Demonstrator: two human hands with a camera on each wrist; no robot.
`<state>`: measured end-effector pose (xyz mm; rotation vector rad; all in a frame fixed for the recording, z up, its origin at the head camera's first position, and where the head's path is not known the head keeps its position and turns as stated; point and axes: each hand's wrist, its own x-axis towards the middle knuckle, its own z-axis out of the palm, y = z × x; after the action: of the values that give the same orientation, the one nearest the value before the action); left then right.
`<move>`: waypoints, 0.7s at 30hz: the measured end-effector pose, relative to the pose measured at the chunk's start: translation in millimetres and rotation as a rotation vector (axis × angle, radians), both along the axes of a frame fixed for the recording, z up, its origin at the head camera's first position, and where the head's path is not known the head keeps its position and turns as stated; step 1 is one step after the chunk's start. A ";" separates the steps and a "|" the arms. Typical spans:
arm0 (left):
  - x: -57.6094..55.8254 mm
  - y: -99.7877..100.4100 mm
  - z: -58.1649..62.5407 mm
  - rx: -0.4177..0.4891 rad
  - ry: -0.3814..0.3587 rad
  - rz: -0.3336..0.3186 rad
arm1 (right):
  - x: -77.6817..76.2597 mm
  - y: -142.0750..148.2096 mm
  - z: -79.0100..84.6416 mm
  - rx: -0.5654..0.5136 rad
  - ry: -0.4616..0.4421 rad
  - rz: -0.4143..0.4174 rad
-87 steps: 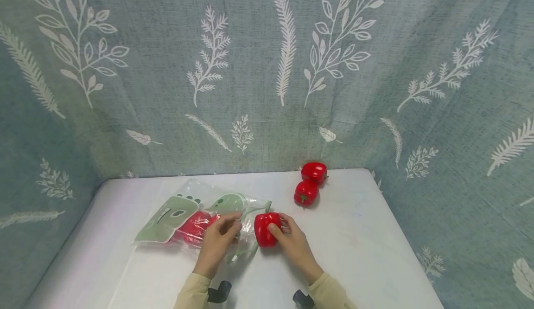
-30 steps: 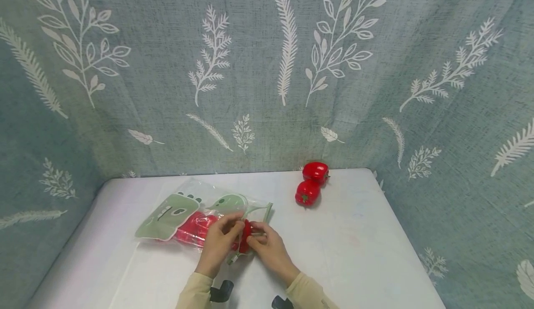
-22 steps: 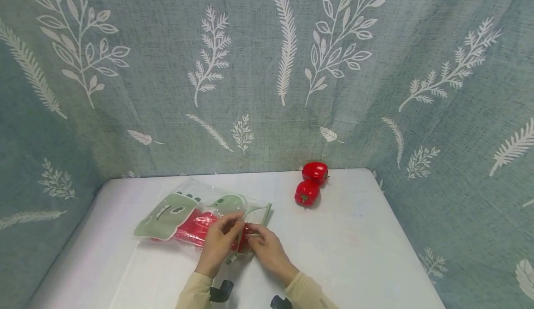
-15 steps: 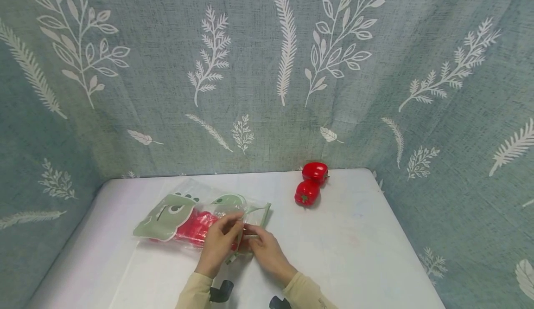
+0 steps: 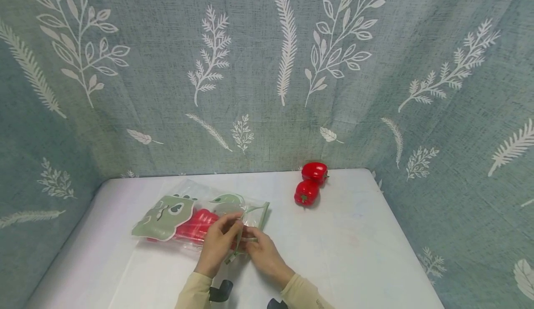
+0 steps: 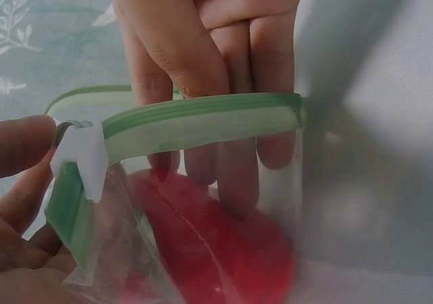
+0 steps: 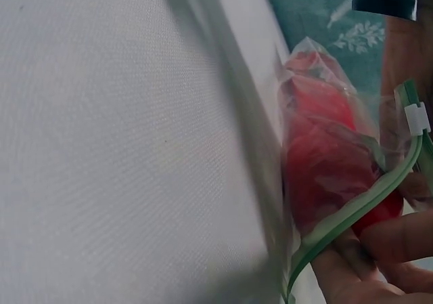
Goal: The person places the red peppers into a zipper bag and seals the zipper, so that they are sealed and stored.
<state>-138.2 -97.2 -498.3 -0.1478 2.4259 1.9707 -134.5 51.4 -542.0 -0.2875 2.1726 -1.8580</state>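
A clear slider zip bag (image 5: 164,218) with green cartoon prints lies on the table, several red bell peppers (image 5: 198,225) showing through it. My left hand (image 5: 219,244) grips the bag's mouth near the white slider (image 6: 81,158), thumb (image 6: 27,145) at the green seal. From the right, my right hand (image 5: 267,258) reaches through the mouth. In the left wrist view its fingers (image 6: 240,182) are straight behind the clear film, tips at a red bell pepper (image 6: 210,250) inside, while the thumb stays at the seal.
Two loose red bell peppers (image 5: 306,193) touch each other near the back of the white table (image 5: 354,244). A patterned grey-green curtain (image 5: 258,67) stands behind the table and along both sides. Each wrist wears a dark camera (image 5: 221,291).
My right hand has moved left, carrying a bell pepper from beside the bag into its mouth. That pepper has gone deeper in. My left hand has stayed at the mouth.
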 end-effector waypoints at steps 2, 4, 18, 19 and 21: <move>-0.7 0.9 -0.4 0.007 -0.011 0.003 | -0.3 -1.1 -0.7 0.008 0.005 0.000; -1.5 1.7 -1.0 0.014 -0.011 0.004 | -0.3 -2.1 -0.8 0.024 0.020 0.012; -0.8 1.1 -5.2 0.080 0.030 -0.007 | -1.2 -4.7 -1.6 0.027 0.077 0.096; -0.9 1.1 -5.6 0.086 0.029 -0.006 | -0.9 -5.0 -1.7 0.039 0.082 0.094; -1.0 1.3 -6.1 0.093 0.026 -0.009 | -0.5 -5.7 -2.7 0.065 0.094 0.087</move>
<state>-139.3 -95.9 -504.3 -0.1098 2.3398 2.0896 -135.0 45.7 -544.7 -0.4567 2.2384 -1.7572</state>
